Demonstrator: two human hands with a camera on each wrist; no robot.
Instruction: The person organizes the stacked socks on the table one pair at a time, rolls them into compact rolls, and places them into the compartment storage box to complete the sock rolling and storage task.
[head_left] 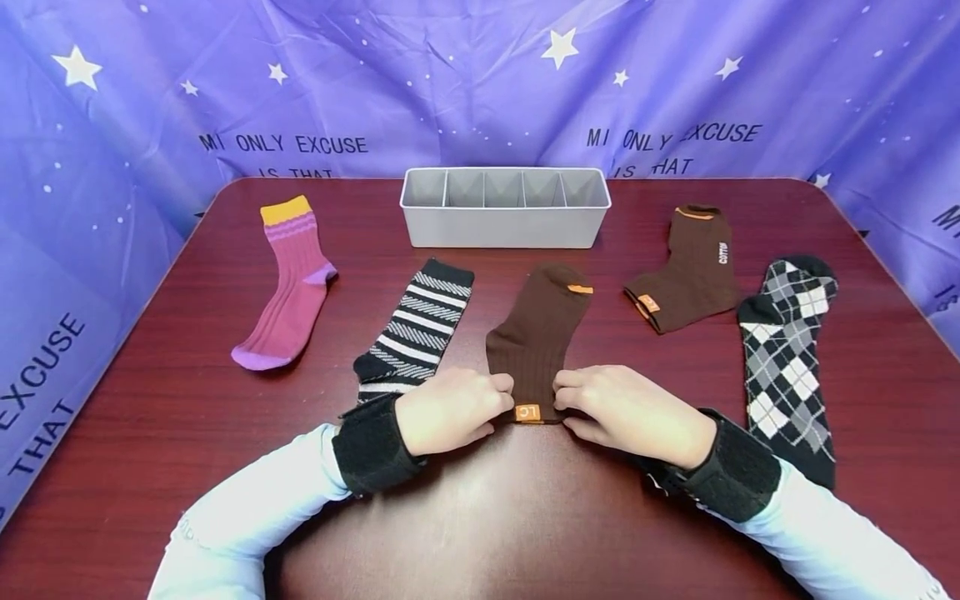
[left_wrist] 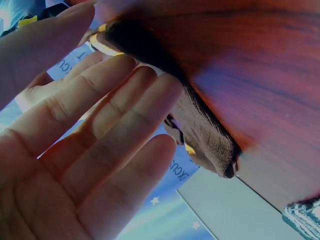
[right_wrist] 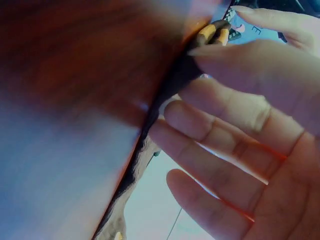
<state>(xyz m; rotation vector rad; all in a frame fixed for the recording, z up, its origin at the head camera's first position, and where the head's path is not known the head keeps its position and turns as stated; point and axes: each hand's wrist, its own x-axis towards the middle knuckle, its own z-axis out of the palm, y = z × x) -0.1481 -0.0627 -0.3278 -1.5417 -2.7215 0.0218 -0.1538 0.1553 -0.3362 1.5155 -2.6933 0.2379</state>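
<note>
A brown ribbed sock (head_left: pixel 536 342) with an orange tag at its cuff lies flat at the middle of the table, cuff toward the person. At the left side of the cuff is my left hand (head_left: pixel 456 410); its fingertips touch the sock's edge, with the thumb apart from the fingers in the left wrist view. My right hand (head_left: pixel 633 412) is at the opposite side, fingertips against the cuff edge. In the right wrist view its fingers (right_wrist: pixel 215 135) are loosely bent, with a gap between thumb and index. A black-and-white striped sock (head_left: pixel 420 321) lies beside the left hand.
A grey box (head_left: pixel 506 227) with several compartments stands at the back. A pink sock (head_left: pixel 288 292) lies at the left. To the right lie another brown sock (head_left: pixel 693 275) and an argyle sock (head_left: pixel 787 358), partly behind the right forearm. A purple star-printed cloth (head_left: pixel 480 83) hangs behind.
</note>
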